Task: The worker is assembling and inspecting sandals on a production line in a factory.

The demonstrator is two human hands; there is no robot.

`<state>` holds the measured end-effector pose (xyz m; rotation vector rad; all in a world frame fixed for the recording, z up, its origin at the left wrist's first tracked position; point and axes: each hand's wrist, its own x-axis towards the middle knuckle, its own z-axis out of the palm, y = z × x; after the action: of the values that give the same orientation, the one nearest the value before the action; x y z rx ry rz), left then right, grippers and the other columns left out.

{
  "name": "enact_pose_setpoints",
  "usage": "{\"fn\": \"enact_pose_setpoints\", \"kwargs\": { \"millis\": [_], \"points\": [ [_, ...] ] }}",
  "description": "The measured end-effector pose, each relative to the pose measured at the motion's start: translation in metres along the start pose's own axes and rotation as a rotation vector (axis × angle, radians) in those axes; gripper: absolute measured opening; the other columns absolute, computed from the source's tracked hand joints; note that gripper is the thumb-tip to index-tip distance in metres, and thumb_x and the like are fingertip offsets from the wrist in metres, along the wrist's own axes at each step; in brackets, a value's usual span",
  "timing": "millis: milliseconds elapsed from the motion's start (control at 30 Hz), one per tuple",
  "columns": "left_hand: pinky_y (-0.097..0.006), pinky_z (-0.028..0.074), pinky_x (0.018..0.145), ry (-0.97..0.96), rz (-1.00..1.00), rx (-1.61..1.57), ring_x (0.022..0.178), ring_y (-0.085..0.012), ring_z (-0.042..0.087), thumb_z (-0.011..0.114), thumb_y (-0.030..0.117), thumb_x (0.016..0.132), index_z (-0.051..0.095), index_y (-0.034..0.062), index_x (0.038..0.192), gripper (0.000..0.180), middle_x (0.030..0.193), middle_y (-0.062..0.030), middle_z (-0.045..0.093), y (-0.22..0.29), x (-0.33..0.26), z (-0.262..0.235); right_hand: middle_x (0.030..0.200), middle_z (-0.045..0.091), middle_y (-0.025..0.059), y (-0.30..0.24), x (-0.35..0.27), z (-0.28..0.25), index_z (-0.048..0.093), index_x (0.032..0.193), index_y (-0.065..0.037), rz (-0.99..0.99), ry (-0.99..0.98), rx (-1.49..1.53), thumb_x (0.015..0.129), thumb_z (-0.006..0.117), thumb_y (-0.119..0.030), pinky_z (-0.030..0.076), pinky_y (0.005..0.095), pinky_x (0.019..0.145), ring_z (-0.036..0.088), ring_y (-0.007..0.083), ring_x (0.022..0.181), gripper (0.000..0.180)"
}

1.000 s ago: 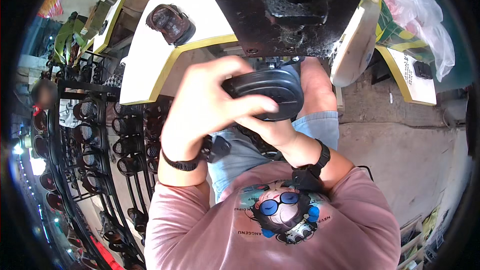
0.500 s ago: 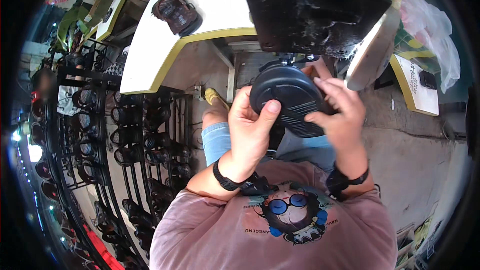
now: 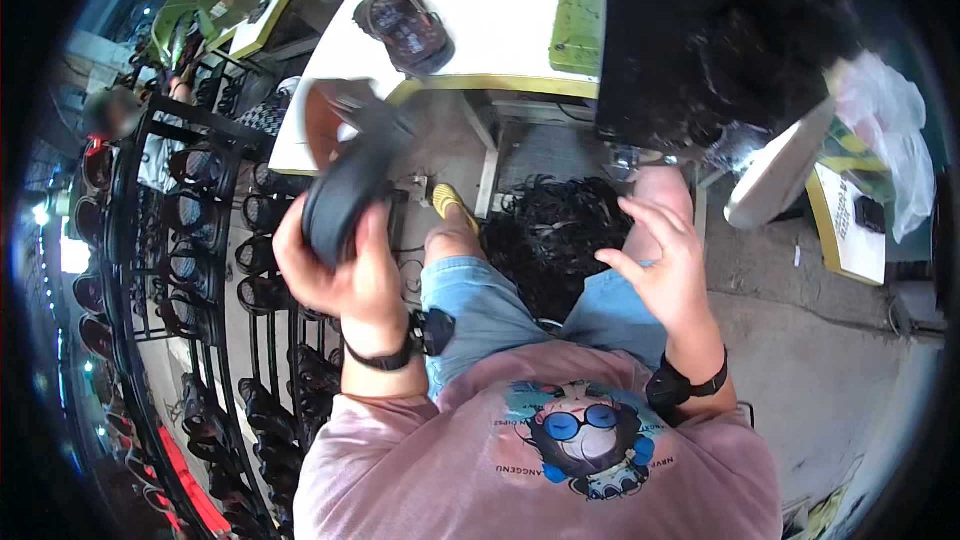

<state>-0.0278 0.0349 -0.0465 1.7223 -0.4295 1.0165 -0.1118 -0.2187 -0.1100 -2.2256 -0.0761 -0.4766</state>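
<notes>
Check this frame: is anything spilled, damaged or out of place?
A heap of black straps lies loose on the floor between the person's knees. Otherwise nothing stands out: the left hand grips a black sandal, the right hand is open and empty.

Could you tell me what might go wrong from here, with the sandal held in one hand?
The left hand alone grips the black sandal, which could slip onto the rack of shoes below. The right hand hangs free above a black strap pile by the feet, which might snag.

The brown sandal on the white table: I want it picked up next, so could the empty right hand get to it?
Probably yes: the right hand is open and empty, and the brown sandal lies uncovered on the white table, though across on the left.
</notes>
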Motion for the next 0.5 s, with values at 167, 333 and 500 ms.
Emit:
{"fn": "enact_pose_setpoints", "kwargs": {
  "millis": [167, 333, 500],
  "points": [
    [-0.050, 0.038, 0.098, -0.468, -0.062, 0.481, 0.110, -0.0268, 0.057, 0.071, 0.002, 0.069, 0.060, 0.0060, 0.111, 0.044, 0.113, -0.0133, 0.061, -0.184, 0.028, -0.029, 0.099, 0.064, 0.0143, 0.012, -0.007, 0.010, 0.062, 0.107, 0.000, 0.190, -0.131, 0.100, 0.068, 0.079, -0.015, 0.050, 0.0306, 0.071, 0.062, 0.0214, 0.078, 0.045],
    [-0.053, 0.028, 0.102, -0.638, 0.185, 0.990, 0.117, -0.0259, 0.050, 0.066, 0.014, 0.072, 0.055, 0.0080, 0.118, 0.048, 0.125, -0.0130, 0.053, -0.173, 0.044, 0.044, 0.090, 0.064, 0.0126, 0.003, 0.006, 0.028, 0.063, 0.104, -0.002, 0.155, -0.156, 0.165, 0.071, 0.076, -0.012, 0.049, 0.0297, 0.065, 0.061, 0.0210, 0.073, 0.037],
    [-0.043, 0.040, 0.081, -0.410, 0.123, 0.910, 0.090, -0.0282, 0.053, 0.068, 0.005, 0.060, 0.056, 0.0090, 0.096, 0.038, 0.091, -0.0084, 0.054, -0.182, 0.018, 0.081, 0.091, 0.063, 0.0114, -0.021, 0.013, 0.042, 0.063, 0.105, -0.004, 0.044, -0.322, 0.405, 0.073, 0.074, -0.013, 0.049, 0.0287, 0.064, 0.063, 0.0204, 0.075, 0.034]
  ]
}}
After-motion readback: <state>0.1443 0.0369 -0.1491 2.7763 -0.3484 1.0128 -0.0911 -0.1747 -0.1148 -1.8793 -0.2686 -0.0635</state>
